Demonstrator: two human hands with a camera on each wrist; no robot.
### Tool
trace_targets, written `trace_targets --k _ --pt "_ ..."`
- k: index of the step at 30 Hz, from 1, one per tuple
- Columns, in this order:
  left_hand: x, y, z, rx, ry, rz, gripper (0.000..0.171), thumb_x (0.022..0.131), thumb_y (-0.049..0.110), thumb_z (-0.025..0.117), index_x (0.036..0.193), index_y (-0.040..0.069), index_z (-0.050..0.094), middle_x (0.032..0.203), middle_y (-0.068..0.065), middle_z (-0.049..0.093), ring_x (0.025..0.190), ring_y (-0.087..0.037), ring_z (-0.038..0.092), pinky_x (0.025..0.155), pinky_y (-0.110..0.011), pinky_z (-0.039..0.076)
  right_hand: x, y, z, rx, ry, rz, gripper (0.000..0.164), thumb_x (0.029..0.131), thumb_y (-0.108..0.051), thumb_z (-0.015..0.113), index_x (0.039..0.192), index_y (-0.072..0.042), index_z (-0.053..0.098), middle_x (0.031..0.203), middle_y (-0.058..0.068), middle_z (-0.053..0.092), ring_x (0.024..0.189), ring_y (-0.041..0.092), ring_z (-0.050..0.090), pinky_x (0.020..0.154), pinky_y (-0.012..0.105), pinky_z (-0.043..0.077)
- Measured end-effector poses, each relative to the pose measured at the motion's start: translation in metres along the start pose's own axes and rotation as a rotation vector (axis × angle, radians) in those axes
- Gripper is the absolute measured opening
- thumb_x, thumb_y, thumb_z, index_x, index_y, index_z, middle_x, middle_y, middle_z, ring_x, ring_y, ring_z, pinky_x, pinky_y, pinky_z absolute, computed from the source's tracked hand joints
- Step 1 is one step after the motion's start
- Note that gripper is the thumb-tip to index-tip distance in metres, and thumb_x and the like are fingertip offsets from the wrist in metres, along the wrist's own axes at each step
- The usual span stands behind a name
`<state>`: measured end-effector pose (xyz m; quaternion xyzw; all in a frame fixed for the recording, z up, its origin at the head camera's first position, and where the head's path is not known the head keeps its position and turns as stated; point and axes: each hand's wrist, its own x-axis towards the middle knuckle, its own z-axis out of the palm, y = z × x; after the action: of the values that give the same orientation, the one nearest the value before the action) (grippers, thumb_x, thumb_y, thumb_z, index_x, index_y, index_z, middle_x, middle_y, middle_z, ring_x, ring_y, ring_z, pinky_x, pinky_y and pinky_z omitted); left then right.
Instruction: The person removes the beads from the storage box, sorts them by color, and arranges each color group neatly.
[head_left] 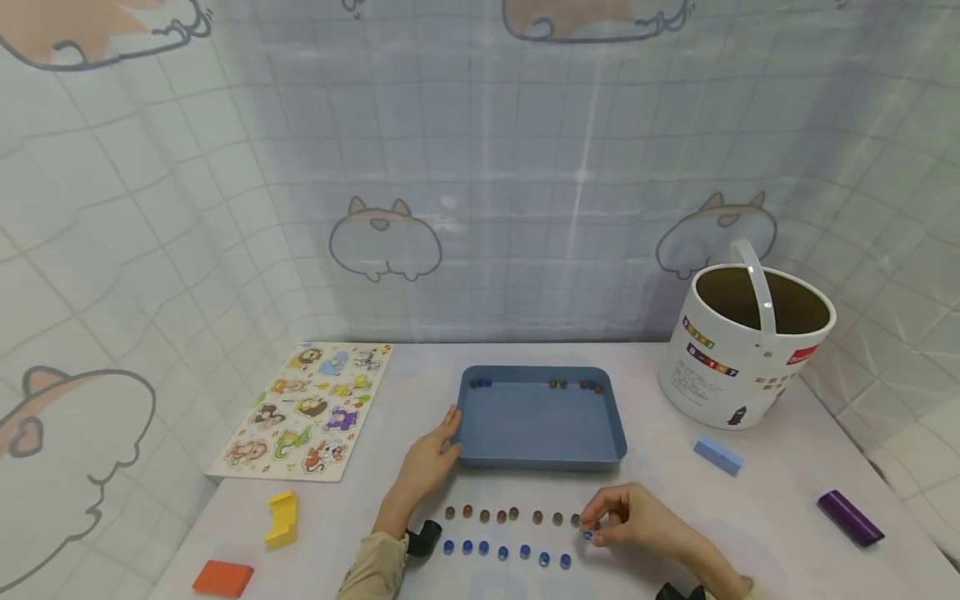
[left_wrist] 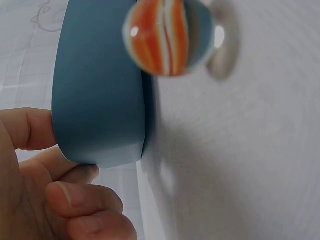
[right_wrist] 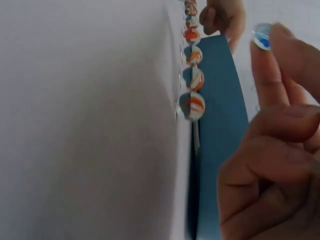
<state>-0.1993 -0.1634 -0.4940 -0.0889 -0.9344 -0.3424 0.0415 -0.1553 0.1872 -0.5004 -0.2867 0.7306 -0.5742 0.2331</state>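
Just over the table, the thumb and a finger of my right hand (head_left: 633, 521) pinch a clear marble with blue in it (right_wrist: 261, 36). Its other fingers are curled in. My left hand (head_left: 427, 462) grips the near-left corner of a blue-grey tray (head_left: 540, 465), thumb at the rim and fingers along the outer side. Between me and the tray runs a row of orange-and-white marbles (right_wrist: 192, 106). Nearer to me lies a second row, of blue marbles (head_left: 503, 552), and the right hand is at its right end. Several small marbles (head_left: 591, 386) sit along the tray's far side.
A white bucket (head_left: 701, 375) with a raised handle stands at the back right. In front of it lie a light-blue block (head_left: 718, 455) and a purple block (head_left: 851, 517). On the left are an animal puzzle board (head_left: 300, 412), a yellow piece (head_left: 282, 519) and an orange block (head_left: 222, 578).
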Motion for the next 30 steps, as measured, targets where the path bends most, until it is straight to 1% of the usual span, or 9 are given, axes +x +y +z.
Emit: trace_targets --k 4,8,11,15,17,21,23,27,30 --pt "0.000 -0.001 0.000 -0.009 0.002 -0.003 0.056 0.093 0.015 0.054 0.146 0.003 0.040 0.156 -0.008 0.033 0.139 -0.033 0.041 0.112 -0.051 0.036 -0.002 0.001 0.006 -0.089 -0.021 -0.003 0.020 0.077 -0.010 0.077 0.095 -0.003 0.073 0.089 0.000 0.075 0.056 -0.005 0.043 0.049 0.014 0.039" --pt "0.001 -0.001 0.001 -0.008 0.006 -0.003 0.056 0.093 0.014 0.054 0.146 0.003 0.040 0.156 -0.008 0.033 0.139 -0.032 0.041 0.112 -0.050 0.036 -0.002 0.001 0.012 -0.213 -0.013 -0.011 0.016 0.074 -0.011 0.079 0.089 -0.013 0.075 0.086 -0.003 0.075 0.063 -0.006 0.048 0.052 0.015 0.040" --pt "0.001 -0.001 0.001 -0.007 0.006 -0.002 0.056 0.093 0.015 0.054 0.146 0.003 0.040 0.156 -0.009 0.034 0.139 -0.033 0.041 0.112 -0.051 0.036 -0.001 0.002 0.016 -0.256 -0.024 -0.039 0.015 0.074 -0.012 0.080 0.088 -0.015 0.075 0.086 -0.005 0.075 0.065 -0.007 0.047 0.052 0.015 0.039" --pt "0.000 -0.001 0.002 -0.006 0.004 0.000 0.056 0.093 0.015 0.054 0.146 0.003 0.040 0.156 -0.009 0.034 0.138 -0.033 0.042 0.111 -0.051 0.037 -0.001 0.002 0.017 -0.265 -0.027 -0.036 0.015 0.074 -0.014 0.081 0.088 -0.016 0.075 0.086 -0.008 0.075 0.063 -0.008 0.045 0.051 0.014 0.038" --pt "0.000 -0.001 0.002 -0.008 0.003 0.000 0.056 0.093 0.015 0.053 0.146 0.003 0.040 0.156 -0.009 0.034 0.138 -0.033 0.042 0.111 -0.051 0.037 -0.002 0.000 0.017 -0.257 -0.020 -0.021 0.017 0.074 -0.015 0.081 0.089 -0.016 0.075 0.087 -0.009 0.074 0.067 -0.006 0.050 0.053 0.014 0.040" --pt "0.000 0.000 0.001 -0.013 0.005 0.006 0.055 0.094 0.015 0.053 0.146 0.002 0.040 0.156 -0.010 0.033 0.138 -0.033 0.041 0.111 -0.051 0.037 -0.001 -0.007 0.011 -0.232 0.010 -0.001 0.020 0.075 -0.016 0.080 0.094 -0.013 0.075 0.090 -0.004 0.075 0.071 -0.001 0.055 0.054 0.018 0.043" --pt "0.000 -0.001 0.001 -0.014 0.006 0.006 0.055 0.094 0.015 0.053 0.146 0.003 0.039 0.156 -0.009 0.033 0.139 -0.033 0.041 0.111 -0.051 0.037 0.000 -0.011 0.008 -0.220 0.040 0.003 0.020 0.077 -0.016 0.079 0.095 -0.012 0.074 0.091 0.001 0.076 0.065 -0.001 0.051 0.051 0.018 0.041" --pt "0.000 -0.001 0.003 -0.009 0.013 0.015 0.055 0.093 0.015 0.053 0.145 0.002 0.041 0.156 -0.009 0.035 0.138 -0.033 0.043 0.110 -0.051 0.038 0.003 -0.018 -0.002 -0.212 0.084 -0.024 0.018 0.083 -0.016 0.074 0.099 -0.007 0.073 0.091 0.009 0.075 0.054 -0.003 0.040 0.045 0.017 0.034" --pt "0.000 -0.001 0.003 -0.006 0.018 0.022 0.055 0.093 0.015 0.054 0.145 0.001 0.041 0.155 -0.010 0.036 0.137 -0.033 0.043 0.110 -0.050 0.039 0.012 -0.027 -0.014 -0.171 0.092 -0.053 0.020 0.089 -0.016 0.068 0.103 -0.002 0.071 0.095 0.014 0.074 0.053 -0.002 0.041 0.043 0.018 0.034"
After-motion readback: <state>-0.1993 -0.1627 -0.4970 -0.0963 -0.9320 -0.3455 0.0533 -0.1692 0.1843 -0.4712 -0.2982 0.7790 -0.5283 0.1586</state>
